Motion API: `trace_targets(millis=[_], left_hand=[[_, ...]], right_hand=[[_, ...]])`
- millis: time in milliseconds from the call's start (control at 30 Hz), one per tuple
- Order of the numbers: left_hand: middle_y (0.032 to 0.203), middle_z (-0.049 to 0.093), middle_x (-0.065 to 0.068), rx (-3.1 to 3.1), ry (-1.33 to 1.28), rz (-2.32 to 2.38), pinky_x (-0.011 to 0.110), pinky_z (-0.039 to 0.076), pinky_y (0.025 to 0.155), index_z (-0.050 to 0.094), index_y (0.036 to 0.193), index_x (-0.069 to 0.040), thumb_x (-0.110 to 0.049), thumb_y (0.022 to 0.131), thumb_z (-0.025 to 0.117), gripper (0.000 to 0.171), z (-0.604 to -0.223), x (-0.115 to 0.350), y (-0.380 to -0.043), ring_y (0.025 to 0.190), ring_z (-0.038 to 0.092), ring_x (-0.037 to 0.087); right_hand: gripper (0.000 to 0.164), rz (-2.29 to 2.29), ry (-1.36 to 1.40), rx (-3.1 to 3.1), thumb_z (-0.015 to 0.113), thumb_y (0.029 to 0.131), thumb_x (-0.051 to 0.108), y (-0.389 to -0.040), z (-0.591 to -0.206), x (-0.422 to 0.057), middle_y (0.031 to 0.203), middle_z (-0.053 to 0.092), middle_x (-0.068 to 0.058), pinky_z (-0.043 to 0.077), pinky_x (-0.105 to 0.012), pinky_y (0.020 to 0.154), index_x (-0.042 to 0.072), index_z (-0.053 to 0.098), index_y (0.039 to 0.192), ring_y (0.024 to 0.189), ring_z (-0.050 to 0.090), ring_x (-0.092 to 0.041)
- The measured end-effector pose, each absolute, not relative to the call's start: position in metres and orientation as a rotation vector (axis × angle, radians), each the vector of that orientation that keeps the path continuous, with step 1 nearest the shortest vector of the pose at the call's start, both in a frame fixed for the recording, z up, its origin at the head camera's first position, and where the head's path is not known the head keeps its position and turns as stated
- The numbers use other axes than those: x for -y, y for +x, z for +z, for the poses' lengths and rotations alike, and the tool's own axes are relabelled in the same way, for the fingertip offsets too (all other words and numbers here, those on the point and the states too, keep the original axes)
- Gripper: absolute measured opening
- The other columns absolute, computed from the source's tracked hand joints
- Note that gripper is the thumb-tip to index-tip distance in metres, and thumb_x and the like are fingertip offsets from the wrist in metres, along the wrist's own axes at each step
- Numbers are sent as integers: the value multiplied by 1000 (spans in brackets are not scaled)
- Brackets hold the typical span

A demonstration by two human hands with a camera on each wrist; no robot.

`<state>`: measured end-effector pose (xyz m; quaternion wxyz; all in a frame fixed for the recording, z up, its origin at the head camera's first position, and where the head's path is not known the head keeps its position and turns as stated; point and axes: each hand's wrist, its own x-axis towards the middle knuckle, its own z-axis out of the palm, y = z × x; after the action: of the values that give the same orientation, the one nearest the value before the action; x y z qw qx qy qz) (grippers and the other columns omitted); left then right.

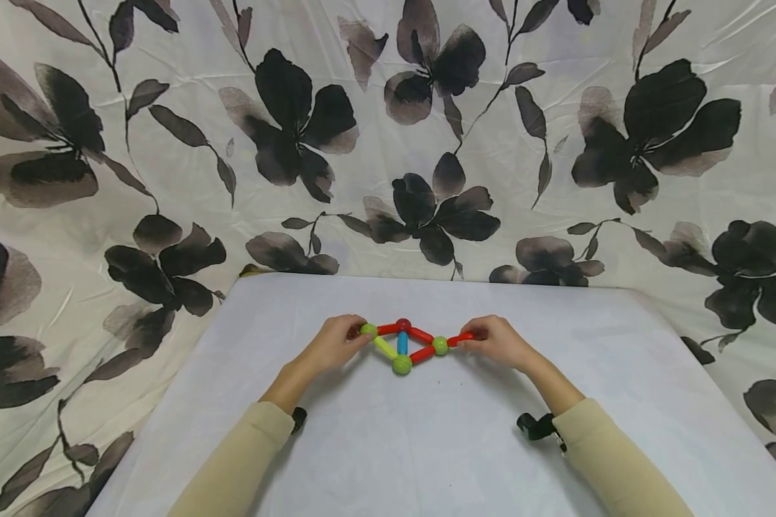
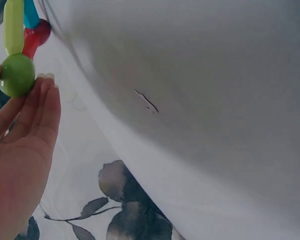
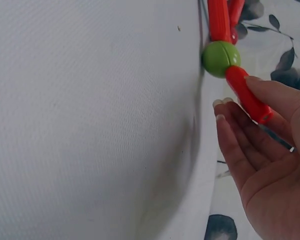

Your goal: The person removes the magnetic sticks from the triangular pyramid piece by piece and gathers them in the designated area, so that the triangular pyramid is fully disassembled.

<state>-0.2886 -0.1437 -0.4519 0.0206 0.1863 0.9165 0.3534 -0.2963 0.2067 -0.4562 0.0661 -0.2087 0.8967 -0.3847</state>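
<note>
Between the two hands is a diamond-shaped frame of coloured rods and balls. My left hand (image 1: 336, 343) pinches the green ball (image 2: 17, 75) at its left corner. From that ball run a yellow-green rod (image 1: 384, 348) and a red rod toward the dark red ball (image 1: 404, 326) at the far corner. A blue rod (image 1: 402, 343) crosses the middle down to a near green ball (image 1: 402, 365). At the right corner sits another green ball (image 3: 221, 59). My right hand (image 1: 496, 342) pinches a red rod (image 3: 247, 95) whose end meets that ball.
A white-covered table (image 1: 414, 445) lies under the hands. Behind it hangs a white cloth (image 1: 362, 158) with dark flowers. Black wrist cameras (image 1: 535, 426) show below both sleeves, and a small dark mark (image 2: 147, 101) is on the white surface.
</note>
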Motion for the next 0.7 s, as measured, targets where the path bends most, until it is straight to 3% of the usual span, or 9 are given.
trace_targets(millis=[233, 700], left_hand=[[100, 68, 6, -2838, 590, 1060, 35, 53, 84, 69, 120, 0, -18, 99, 69, 28, -455, 148, -289, 89, 59, 19], [98, 67, 5, -2800, 622, 1000, 35, 52, 84, 67, 123, 1, -13, 98, 69, 28, -460, 151, -289, 88, 59, 17]], right_hand=[[13, -1153, -691, -2681, 73, 92, 7, -299, -458, -210, 97, 74, -8, 52, -28, 77, 0, 75, 103, 85, 65, -17], [16, -1119, -706, -2668, 75, 91, 8, -300, -460, -213, 96, 73, -6, 52, -34, 79, -1, 75, 104, 84, 63, -16]])
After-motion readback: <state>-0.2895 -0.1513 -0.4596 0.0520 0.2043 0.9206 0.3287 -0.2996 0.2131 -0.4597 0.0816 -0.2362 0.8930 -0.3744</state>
